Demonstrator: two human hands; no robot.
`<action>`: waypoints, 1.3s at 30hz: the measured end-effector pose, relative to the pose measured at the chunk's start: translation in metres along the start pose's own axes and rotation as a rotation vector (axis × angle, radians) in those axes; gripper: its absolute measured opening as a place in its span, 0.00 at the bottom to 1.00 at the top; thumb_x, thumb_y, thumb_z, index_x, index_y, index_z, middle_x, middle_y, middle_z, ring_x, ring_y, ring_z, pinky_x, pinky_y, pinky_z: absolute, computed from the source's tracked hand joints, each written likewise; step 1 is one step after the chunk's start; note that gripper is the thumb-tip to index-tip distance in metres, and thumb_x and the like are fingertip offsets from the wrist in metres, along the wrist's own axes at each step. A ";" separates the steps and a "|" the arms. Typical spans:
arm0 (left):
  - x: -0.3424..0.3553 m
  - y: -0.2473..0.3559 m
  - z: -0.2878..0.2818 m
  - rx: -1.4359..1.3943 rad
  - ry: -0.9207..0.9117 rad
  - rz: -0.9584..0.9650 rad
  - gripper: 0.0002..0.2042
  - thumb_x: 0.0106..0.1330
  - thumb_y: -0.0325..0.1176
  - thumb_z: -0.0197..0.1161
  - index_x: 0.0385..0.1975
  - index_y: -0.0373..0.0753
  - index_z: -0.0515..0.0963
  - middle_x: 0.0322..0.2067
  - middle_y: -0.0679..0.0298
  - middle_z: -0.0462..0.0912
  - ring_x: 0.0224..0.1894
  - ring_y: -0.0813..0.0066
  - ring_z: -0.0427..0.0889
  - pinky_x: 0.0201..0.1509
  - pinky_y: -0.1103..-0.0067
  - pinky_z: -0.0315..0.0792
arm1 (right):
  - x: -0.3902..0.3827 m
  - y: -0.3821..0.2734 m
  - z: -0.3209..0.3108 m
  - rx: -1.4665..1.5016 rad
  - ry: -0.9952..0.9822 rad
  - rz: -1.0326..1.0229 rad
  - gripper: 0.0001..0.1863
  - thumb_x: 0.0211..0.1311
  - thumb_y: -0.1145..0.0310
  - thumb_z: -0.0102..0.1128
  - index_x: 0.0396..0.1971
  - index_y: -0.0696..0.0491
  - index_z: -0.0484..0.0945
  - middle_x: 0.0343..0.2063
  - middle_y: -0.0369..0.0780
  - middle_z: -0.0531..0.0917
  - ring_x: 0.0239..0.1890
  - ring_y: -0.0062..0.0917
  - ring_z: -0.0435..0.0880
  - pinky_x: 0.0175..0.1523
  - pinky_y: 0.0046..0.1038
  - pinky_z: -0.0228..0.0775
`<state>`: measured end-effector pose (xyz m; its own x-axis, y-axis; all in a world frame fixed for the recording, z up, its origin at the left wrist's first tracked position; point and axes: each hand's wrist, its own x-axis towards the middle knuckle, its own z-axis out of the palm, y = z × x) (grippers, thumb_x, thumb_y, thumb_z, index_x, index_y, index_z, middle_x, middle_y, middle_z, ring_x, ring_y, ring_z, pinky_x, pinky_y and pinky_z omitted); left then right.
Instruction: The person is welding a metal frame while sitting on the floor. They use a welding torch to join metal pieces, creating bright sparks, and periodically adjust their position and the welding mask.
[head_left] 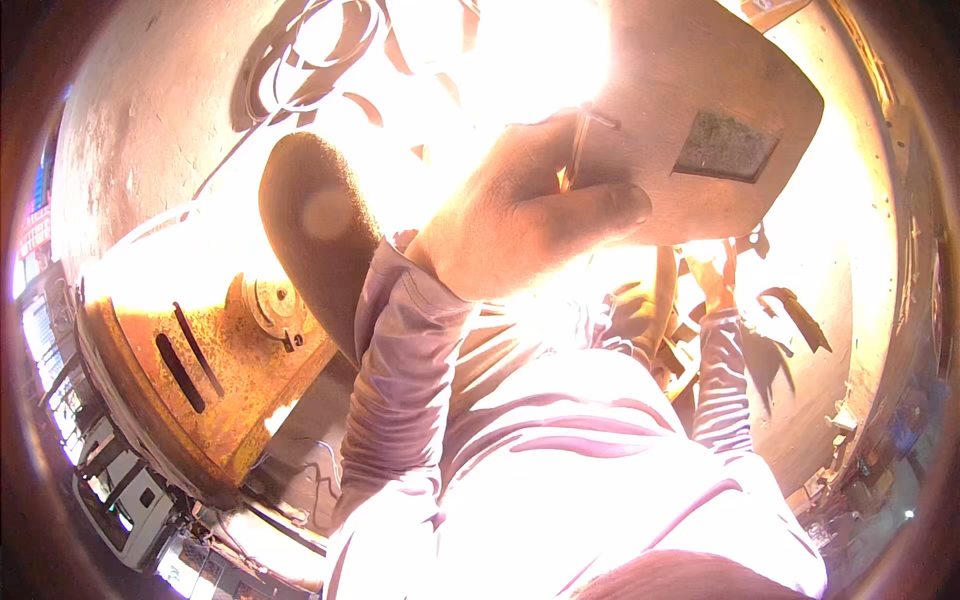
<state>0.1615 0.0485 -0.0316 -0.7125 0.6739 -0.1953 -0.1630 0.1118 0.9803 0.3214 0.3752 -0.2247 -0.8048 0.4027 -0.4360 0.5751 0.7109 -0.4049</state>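
My left hand point(545, 225) is closed round the grip of a hand-held welding shield point(745, 85). Its thumb lies along the shield's inner face, while strong glare washes out the other fingers. A dark rectangular window point(727, 146) is set in the shield. Just under the shield's lower edge is my right hand point(712, 272), overexposed, with its fingers seemingly closed. Whatever it grips is partly covered by the shield and lost in the light. A dark bent piece point(795, 317) lies to the right of that hand.
A rusty yellow metal box point(215, 370) with slots and a round fitting point(273, 303) stands at the left. Near it rises a rounded brown form point(315, 215). Looped cable point(320, 60) lies at the far left. White glare hides the top middle.
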 end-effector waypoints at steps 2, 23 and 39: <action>-0.001 -0.003 0.007 -0.201 0.052 0.009 0.10 0.67 0.29 0.65 0.44 0.31 0.79 0.34 0.62 0.83 0.40 0.76 0.82 0.43 0.79 0.78 | -0.016 -0.050 -0.023 0.092 -0.053 0.113 0.18 0.61 0.58 0.63 0.41 0.59 0.80 0.39 0.47 0.85 0.41 0.38 0.85 0.52 0.35 0.74; 0.007 -0.017 0.013 -0.638 0.530 0.288 0.16 0.66 0.25 0.65 0.53 0.35 0.74 0.43 0.60 0.84 0.45 0.67 0.84 0.48 0.70 0.80 | -0.001 -0.023 -0.003 0.031 0.162 -0.164 0.31 0.63 0.54 0.62 0.61 0.56 0.76 0.59 0.50 0.80 0.61 0.44 0.80 0.64 0.38 0.71; 0.000 0.001 0.008 -0.356 -0.076 -0.038 0.11 0.67 0.28 0.64 0.46 0.30 0.79 0.37 0.62 0.83 0.40 0.76 0.81 0.46 0.77 0.77 | 0.015 0.055 0.026 0.089 0.358 -0.330 0.17 0.61 0.59 0.67 0.41 0.57 0.84 0.37 0.46 0.88 0.40 0.40 0.87 0.45 0.38 0.76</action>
<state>0.1670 0.0541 -0.0305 -0.6508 0.7281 -0.2152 -0.4250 -0.1144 0.8979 0.3448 0.4060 -0.2743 -0.9371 0.3483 0.0237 0.2791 0.7882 -0.5485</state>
